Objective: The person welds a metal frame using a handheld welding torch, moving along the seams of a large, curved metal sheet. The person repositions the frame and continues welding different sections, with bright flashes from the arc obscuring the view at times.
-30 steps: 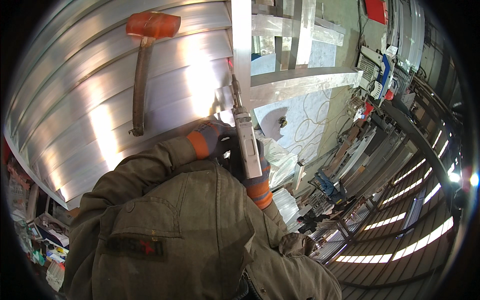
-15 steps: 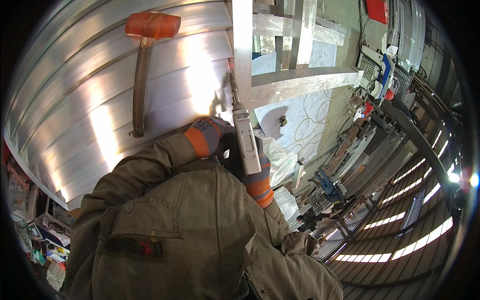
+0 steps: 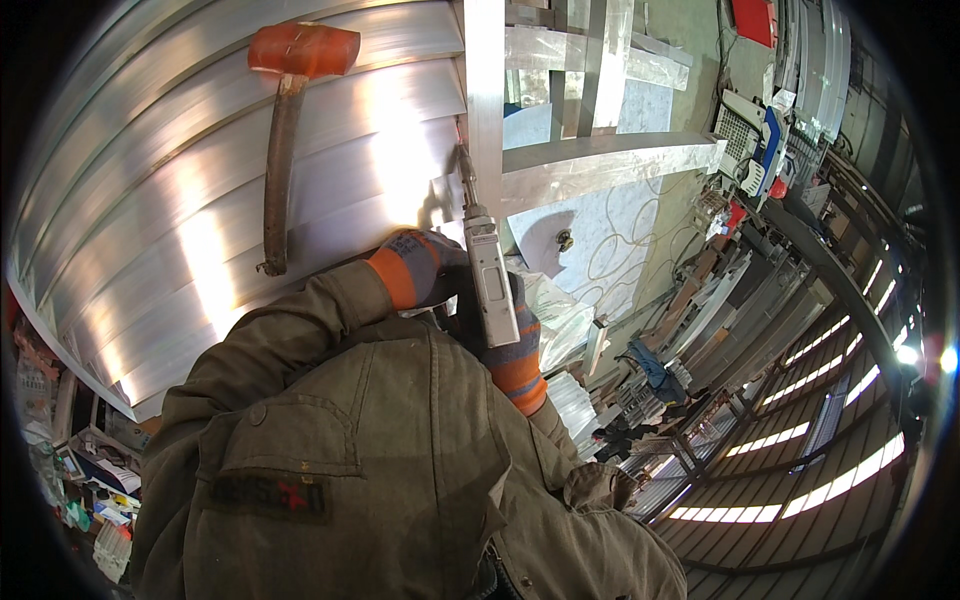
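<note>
Gripping a grey power tool (image 3: pixel 490 280), both gloved hands, left hand (image 3: pixel 420 268) and right hand (image 3: pixel 512 345), wrap it tight, tip probably touching the metal panels (image 3: pixel 200 200); orange mallet (image 3: pixel 285 120) lies at 11 o'clock.

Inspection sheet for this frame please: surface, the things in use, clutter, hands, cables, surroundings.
Surface: stack of shiny aluminium profiles, ribbed, with bright glare.
Things in use: grey power tool held upright, its tip at the upright aluminium post; crossbar joins the post on the right.
Clutter: orange-headed mallet lying on the profiles, apart from both hands.
Hands: left hand in a grey and orange glove, beside the tool body; right hand gloved, wrapped around the tool lower down.
Cables: thin looping lines on the pale floor; cannot tell if they are cables.
Surroundings: racks of metal stock on the right, small items on the floor lower left.
</note>
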`<state>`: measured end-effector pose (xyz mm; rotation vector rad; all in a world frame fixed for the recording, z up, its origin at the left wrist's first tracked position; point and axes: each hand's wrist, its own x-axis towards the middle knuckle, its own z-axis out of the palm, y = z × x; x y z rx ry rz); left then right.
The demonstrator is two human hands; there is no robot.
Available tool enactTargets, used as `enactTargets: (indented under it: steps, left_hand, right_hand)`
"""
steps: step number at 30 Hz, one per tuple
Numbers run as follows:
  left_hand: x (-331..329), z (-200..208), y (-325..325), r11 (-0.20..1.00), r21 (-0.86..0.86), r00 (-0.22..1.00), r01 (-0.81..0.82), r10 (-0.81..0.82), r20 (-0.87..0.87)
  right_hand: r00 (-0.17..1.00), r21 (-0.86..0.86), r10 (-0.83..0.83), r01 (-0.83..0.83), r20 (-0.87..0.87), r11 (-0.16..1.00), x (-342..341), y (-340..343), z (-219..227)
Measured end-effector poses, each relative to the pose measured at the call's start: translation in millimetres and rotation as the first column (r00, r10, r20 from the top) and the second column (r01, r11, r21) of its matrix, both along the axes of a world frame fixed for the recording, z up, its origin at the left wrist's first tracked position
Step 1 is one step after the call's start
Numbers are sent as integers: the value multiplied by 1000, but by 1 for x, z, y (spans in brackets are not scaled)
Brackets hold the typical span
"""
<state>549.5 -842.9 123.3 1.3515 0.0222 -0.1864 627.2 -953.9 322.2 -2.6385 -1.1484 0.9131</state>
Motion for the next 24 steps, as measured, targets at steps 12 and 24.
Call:
enactTargets:
  steps: [12,24]
  left_hand:
    - [-12,25,19,984,133,992,-117,123,-31]
    - [-14,5,0,989,80,992,-121,124,-30]
  right_hand:
    - [1000,22,0,-1,11,1000,-2,8,4]
    - [998,-52,8,-5,63,999,-4,11,5]
